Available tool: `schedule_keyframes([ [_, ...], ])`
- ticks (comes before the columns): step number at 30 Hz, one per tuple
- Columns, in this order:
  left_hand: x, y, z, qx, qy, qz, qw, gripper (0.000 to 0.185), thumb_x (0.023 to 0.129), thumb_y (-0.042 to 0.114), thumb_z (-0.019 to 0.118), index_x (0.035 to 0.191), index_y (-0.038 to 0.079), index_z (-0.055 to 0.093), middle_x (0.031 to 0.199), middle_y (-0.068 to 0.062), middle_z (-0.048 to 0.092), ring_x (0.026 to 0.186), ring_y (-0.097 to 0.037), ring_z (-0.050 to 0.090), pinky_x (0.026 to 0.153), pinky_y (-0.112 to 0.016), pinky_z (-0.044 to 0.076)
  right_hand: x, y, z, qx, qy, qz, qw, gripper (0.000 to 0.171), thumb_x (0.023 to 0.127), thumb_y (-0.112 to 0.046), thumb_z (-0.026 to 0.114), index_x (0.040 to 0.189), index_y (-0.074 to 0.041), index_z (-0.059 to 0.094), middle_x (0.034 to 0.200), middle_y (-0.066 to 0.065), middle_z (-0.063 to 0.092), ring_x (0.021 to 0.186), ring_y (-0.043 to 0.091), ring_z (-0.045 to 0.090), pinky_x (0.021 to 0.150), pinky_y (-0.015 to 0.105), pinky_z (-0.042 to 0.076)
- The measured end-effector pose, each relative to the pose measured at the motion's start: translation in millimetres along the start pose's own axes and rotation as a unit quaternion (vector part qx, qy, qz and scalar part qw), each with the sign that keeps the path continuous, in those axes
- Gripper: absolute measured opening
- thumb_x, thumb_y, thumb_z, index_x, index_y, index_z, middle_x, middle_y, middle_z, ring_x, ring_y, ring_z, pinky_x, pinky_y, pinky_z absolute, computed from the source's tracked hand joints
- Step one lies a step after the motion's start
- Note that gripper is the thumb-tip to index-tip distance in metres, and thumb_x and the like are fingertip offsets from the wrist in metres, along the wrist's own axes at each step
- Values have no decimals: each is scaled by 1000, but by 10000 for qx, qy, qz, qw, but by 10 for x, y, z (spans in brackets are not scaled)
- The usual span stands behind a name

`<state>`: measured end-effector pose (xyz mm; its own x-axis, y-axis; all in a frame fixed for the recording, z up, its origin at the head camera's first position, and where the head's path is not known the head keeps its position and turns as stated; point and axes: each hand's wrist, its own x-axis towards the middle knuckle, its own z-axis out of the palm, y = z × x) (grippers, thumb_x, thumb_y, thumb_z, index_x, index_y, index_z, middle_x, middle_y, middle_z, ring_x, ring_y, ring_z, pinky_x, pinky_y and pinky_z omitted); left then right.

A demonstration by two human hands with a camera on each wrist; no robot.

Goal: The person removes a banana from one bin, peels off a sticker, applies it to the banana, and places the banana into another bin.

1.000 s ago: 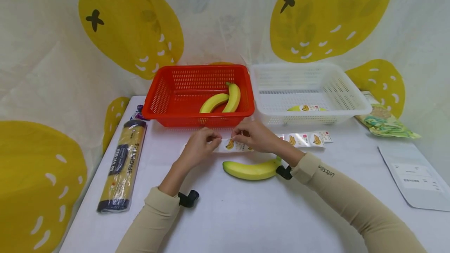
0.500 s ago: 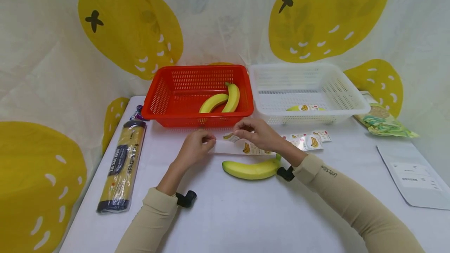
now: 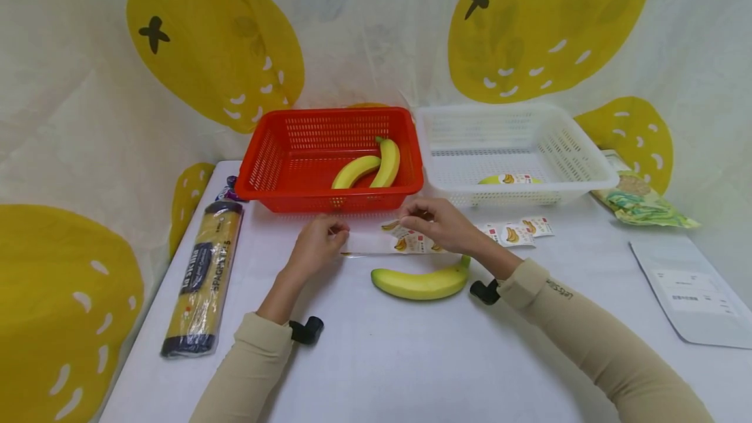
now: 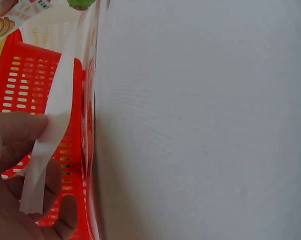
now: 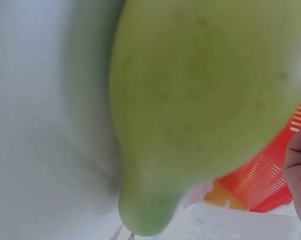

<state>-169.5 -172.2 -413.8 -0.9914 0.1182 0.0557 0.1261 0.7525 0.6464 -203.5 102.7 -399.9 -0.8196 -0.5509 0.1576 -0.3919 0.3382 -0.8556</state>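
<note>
From the head view, the left hand [image 3: 314, 243] pinches the bare white end of a long glossy strip of banana-printed stickers on paper backing [image 3: 376, 242], while the right hand [image 3: 437, 224] pinches a small banana sticker [image 3: 405, 234] at its lifted corner, peeling it off the strip; the strip lies on the white cloth-covered table [image 3: 411, 358] just in front of the red slotted plastic basket [image 3: 276, 155], and its far end [image 3: 517, 232] trails toward the white slotted plastic basket [image 3: 587, 162]. A smooth yellow-green banana [image 3: 420, 282] lies just beside the strip, near the right wrist. The strip looks thin, limp and very light, likely to curl or tear, so the plain backing edge seems the safest hold; the sticker is probably tacky underneath and best held by a corner. The left wrist view shows the fingers [image 4: 18, 132] closed on the matte white backing [image 4: 48, 150], which bends softly, with the rigid red lattice [image 4: 30, 85] behind. The right wrist view is filled by the banana's waxy, faintly speckled skin [image 5: 200, 100]; only a sliver of the right hand [image 5: 298, 170] shows there, its grip not visible.
</note>
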Motion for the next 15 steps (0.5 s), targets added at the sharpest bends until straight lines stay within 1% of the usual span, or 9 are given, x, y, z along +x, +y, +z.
schedule_keyframes([
  [3,5,-19,-3,117,-11,72,9999,11,95,11,68,100,5,76,99,-11,73,95,-26,64,88,-44,54,-11,-6,-10,40,1,28,10000,8,98,-13,67,101,-7,72,102,8,68,87,20,59,74,22,50],
  [8,2,-28,-2,202,-83,-40,9998,10,95,12,68,99,6,77,95,-8,73,89,-23,62,84,-41,53,-15,-1,-15,89,-5,156,9998,10,99,-14,67,103,-7,72,102,9,68,89,22,58,75,21,50],
  [12,4,-31,0,179,-106,-114,9997,11,96,12,68,99,6,77,95,-8,74,89,-23,62,84,-40,53,-26,13,-19,131,10,211,9997,10,99,-13,67,103,-5,71,101,10,67,87,20,57,74,21,50],
  [15,4,-24,-1,182,-136,-150,9996,12,96,14,68,101,7,77,97,-8,74,90,-24,63,85,-41,53,-35,17,-26,152,12,223,9996,10,99,-12,67,102,-4,71,99,11,67,84,19,57,72,21,50],
])
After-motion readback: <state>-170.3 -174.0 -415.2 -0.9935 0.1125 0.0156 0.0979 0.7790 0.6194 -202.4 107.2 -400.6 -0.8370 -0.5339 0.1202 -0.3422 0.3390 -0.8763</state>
